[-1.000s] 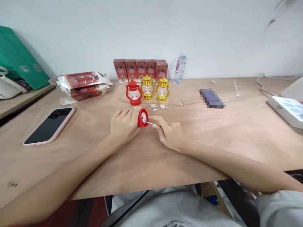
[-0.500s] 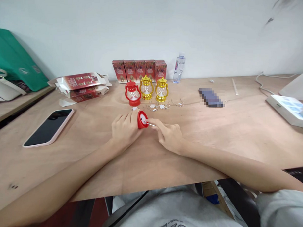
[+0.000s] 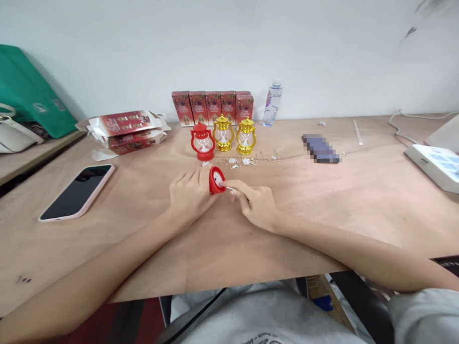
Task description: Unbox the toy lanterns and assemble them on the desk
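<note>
My left hand [image 3: 188, 192] is wrapped round a red lantern [image 3: 212, 187], tipped so its round base with a white disc [image 3: 218, 178] faces right. Most of the lantern's body is hidden behind the fingers. My right hand [image 3: 256, 201] pinches a thin metal wire [image 3: 230, 188], its index fingertip reaching to the edge of the white disc. Just beyond stand another red lantern [image 3: 204, 156] and two gold lanterns, one at the back [image 3: 223, 138] and one on the right [image 3: 246, 139]. Several bent wire pieces with white tags [image 3: 247, 162] lie in front of them.
Red boxes [image 3: 198, 105] line the wall beside a water bottle [image 3: 273, 104]. Opened cartons [image 3: 124, 124] and a pink-edged phone [image 3: 77, 193] are on the left. A dark phone [image 3: 321, 148] and a white power strip [image 3: 438, 169] lie to the right.
The view has shifted slightly. My right index fingertip presses a little differently at the base of the red lantern; both hands keep their hold.
</note>
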`<state>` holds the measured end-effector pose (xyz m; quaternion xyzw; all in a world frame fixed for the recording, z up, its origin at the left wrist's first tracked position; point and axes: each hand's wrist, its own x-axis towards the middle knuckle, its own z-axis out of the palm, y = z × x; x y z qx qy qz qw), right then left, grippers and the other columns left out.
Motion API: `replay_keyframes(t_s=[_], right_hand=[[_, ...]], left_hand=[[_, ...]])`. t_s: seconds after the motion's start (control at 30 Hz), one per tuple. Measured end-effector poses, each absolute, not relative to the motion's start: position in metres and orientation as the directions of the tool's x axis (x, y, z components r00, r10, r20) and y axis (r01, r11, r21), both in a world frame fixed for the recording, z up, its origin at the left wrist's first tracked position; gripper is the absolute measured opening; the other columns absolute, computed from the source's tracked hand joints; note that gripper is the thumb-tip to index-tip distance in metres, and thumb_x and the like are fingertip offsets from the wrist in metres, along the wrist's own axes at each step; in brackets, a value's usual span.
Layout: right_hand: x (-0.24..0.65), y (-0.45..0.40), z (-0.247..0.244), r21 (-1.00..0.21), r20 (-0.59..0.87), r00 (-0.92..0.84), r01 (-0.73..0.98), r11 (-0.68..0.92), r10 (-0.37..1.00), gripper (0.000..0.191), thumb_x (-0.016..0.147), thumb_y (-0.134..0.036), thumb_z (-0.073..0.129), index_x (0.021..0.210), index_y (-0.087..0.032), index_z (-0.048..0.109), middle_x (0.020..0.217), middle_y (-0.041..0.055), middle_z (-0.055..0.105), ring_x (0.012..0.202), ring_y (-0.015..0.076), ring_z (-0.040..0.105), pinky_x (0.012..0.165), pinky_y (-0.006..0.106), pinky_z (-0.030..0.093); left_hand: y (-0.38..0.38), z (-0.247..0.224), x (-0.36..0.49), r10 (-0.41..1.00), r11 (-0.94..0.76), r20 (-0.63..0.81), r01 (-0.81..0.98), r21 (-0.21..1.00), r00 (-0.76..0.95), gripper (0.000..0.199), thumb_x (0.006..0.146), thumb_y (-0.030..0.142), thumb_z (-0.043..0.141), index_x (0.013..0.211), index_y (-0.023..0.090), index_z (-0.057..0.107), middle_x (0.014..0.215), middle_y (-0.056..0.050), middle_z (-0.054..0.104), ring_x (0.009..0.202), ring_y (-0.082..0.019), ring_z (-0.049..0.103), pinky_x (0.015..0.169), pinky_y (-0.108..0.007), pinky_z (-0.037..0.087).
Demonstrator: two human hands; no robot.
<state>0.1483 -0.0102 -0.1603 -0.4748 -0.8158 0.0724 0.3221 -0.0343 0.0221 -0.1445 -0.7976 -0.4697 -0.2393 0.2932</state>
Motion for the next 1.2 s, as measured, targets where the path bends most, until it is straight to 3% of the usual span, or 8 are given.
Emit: replay_keyframes(t_s=[0.3,0.47,0.6,0.77,0.87,1.07,1.2], right_hand=[[0.144,-0.013,-0.155,-0.517,0.353,-0.303,0.725,0.454,0.885,0.04,0.091,-0.014,0.037,0.122,-0.031,0.055,0.073,-0.0051,0.07,0.066,0.0138,0.065,0.068,0.023,0.043],[0.142,-0.01,-0.155,-0.553,0.352,-0.243,0.726,0.41,0.904,0.038,0.092,-0.018,0.035,0.123,-0.034,0.05,0.077,-0.005,0.069,0.066,0.0156,0.063,0.066,0.024,0.04],[0.142,-0.009,-0.157,-0.635,0.363,-0.202,0.661,0.4,0.91,0.032,0.095,-0.029,0.033,0.126,-0.025,0.043,0.063,-0.0057,0.062,0.06,0.0153,0.061,0.064,0.024,0.039],[0.144,-0.009,-0.159,-0.68,0.435,-0.178,0.578,0.451,0.883,0.019,0.094,-0.032,0.036,0.103,-0.019,0.045,0.066,-0.0031,0.063,0.059,0.0139,0.059,0.063,0.025,0.041],[0.147,-0.009,-0.159,-0.591,0.55,-0.201,0.591,0.548,0.81,0.017,0.094,-0.028,0.033,0.092,-0.02,0.048,0.075,0.0007,0.066,0.063,0.0129,0.059,0.064,0.025,0.042],[0.156,-0.012,-0.152,-0.241,0.717,-0.367,0.667,0.705,0.593,0.03,0.098,-0.024,0.032,0.096,-0.017,0.061,0.083,0.0043,0.071,0.072,0.0132,0.062,0.068,0.025,0.043],[0.158,-0.015,-0.147,-0.165,0.778,-0.353,0.684,0.711,0.52,0.022,0.095,-0.029,0.046,0.095,-0.016,0.064,0.073,0.0018,0.071,0.064,0.0108,0.062,0.062,0.023,0.042]], left_hand=[[0.022,-0.143,-0.032,0.646,-0.383,0.658,0.91,-0.161,0.388,0.042,0.084,0.056,0.047,0.088,0.017,0.061,0.069,-0.009,0.068,0.064,-0.024,0.064,0.055,-0.031,0.032],[0.02,-0.146,-0.027,0.592,-0.409,0.674,0.885,-0.222,0.443,0.039,0.086,0.049,0.046,0.093,0.015,0.063,0.068,-0.008,0.069,0.062,-0.023,0.064,0.055,-0.031,0.034],[0.021,-0.143,-0.029,0.602,-0.386,0.669,0.892,-0.234,0.436,0.038,0.086,0.05,0.045,0.094,0.017,0.062,0.069,-0.007,0.069,0.062,-0.023,0.065,0.054,-0.031,0.035],[0.02,-0.135,-0.035,0.639,-0.406,0.643,0.895,-0.185,0.422,0.031,0.085,0.046,0.048,0.096,0.018,0.059,0.077,-0.008,0.071,0.069,-0.024,0.066,0.057,-0.03,0.038],[0.02,-0.135,-0.038,0.663,-0.456,0.629,0.885,-0.092,0.406,0.034,0.084,0.048,0.05,0.102,0.019,0.056,0.086,-0.007,0.072,0.075,-0.024,0.067,0.06,-0.03,0.041],[0.023,-0.141,-0.044,0.623,-0.572,0.66,0.82,0.017,0.42,0.039,0.082,0.052,0.052,0.106,0.021,0.053,0.1,-0.005,0.071,0.086,-0.02,0.067,0.072,-0.027,0.047],[0.02,-0.139,-0.045,0.626,-0.604,0.639,0.796,0.037,0.446,0.043,0.082,0.053,0.054,0.107,0.018,0.053,0.098,-0.006,0.071,0.08,-0.018,0.067,0.069,-0.026,0.047]])
